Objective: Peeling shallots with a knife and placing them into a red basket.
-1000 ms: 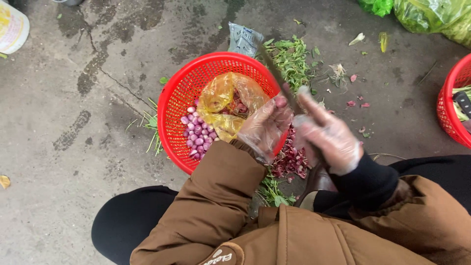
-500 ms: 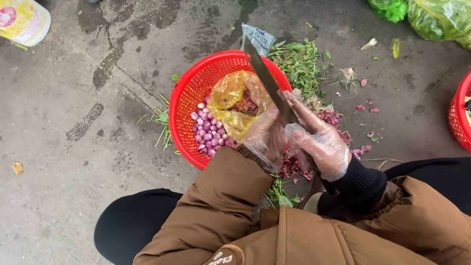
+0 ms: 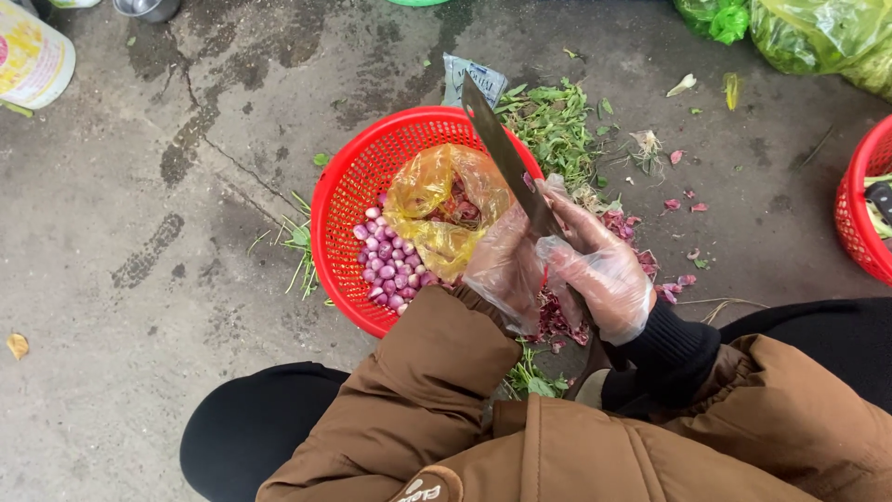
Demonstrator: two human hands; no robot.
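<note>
Your right hand [image 3: 599, 274], in a clear plastic glove, is closed around the handle of the knife [image 3: 506, 158], whose blade points up and away over the right rim of the red basket [image 3: 348, 186]. Your left hand [image 3: 506, 265], also gloved, is pressed up against the blade near its base, fingers curled in; whether it pinches a shallot you cannot tell, since the glove and blade hide the fingertips.

Since a second ago the blade has lifted and tilted more upright, and both hands have drawn closer together over the basket's near right edge. By that, the cut looks to be under way right at your fingers.

The peeled shallots [image 3: 386, 260] lie inside the basket on its near left side, beside the yellow bag [image 3: 437, 200]. Purple skins [image 3: 557, 321] litter the floor under your hands, with green trimmings [image 3: 557, 125] beyond the basket's far right rim.
</note>
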